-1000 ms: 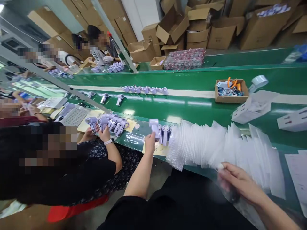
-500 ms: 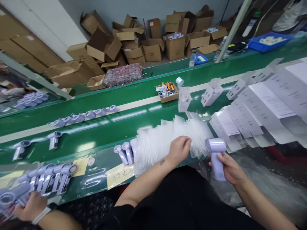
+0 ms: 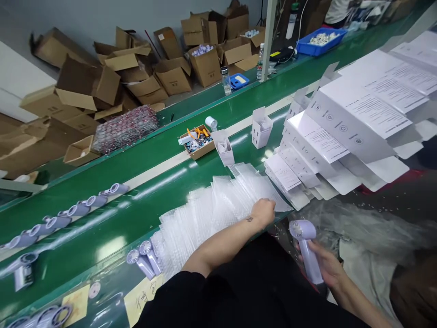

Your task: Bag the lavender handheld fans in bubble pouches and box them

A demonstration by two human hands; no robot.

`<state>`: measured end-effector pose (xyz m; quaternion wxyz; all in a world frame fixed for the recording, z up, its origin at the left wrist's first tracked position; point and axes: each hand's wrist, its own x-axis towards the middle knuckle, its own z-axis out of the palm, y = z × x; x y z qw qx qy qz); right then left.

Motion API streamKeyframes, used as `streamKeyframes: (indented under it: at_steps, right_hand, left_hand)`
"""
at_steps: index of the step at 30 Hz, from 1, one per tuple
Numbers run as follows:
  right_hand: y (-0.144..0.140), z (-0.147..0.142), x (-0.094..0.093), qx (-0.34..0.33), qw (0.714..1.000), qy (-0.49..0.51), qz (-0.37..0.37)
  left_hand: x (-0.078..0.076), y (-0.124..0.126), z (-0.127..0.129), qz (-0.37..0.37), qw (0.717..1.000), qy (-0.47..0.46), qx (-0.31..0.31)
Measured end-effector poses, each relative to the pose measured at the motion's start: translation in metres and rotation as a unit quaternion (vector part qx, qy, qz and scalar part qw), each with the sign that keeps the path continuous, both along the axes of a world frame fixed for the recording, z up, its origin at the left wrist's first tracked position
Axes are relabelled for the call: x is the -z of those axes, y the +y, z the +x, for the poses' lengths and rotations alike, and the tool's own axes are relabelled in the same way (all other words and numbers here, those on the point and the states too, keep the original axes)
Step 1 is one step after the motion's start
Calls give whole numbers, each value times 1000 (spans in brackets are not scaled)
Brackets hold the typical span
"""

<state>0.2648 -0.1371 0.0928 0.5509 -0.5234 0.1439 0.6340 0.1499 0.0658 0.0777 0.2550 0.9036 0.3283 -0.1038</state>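
Head cam: right hand (image 3: 324,269) is clenched round the handle of a lilac handheld fan (image 3: 305,248), held upright just off the counter (image 3: 112,218) edge. Left hand (image 3: 263,212) rests on the fanned row of bubble-wrap bags (image 3: 211,209), fingers pinching 1 at the row's right end, w/ 2 more fans (image 3: 145,259) lying at its left end.

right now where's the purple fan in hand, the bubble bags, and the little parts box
purple fan (image 3: 305,246), head view, on its handle below the round head
bubble bags (image 3: 211,205), head view, middle of the fanned row
parts box (image 3: 201,151), head view, front cardboard wall
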Motion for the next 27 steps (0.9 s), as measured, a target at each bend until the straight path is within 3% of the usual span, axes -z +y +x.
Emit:
streamKeyframes:
  at_steps: [3,5,8,10,14,19,24,26,27]
  right_hand:
    - [26,-1,-16,-44,995,39,81]
    - [41,0,-24,-66,988,52,132]
    - [52,9,-25,-78,979,57,177]
    - [53,17,-20,-68,980,50,180]
    - [59,19,-9,-26,992,15,120]
    - [70,1,1,-37,995,42,80]
    - [66,-3,7,-37,994,62,84]
    - [65,-2,9,-19,996,61,69]
    - [64,-1,11,-13,996,63,63]
  left_hand:
    - [-12,3,-10,-46,997,-29,-47]
    - [-22,5,-20,-119,982,-111,-94]
    - [-43,24,-40,-228,917,-269,-183]
    - [-57,52,-57,-237,894,-298,-236]
    - [-72,118,-87,-125,905,-202,-353]
    - [-67,168,-106,-42,887,-143,-437]
    - [-71,178,-100,13,887,-73,-456]
    - [-68,163,-87,74,909,-56,-406]
    - [-65,151,-80,95,931,-42,-350]
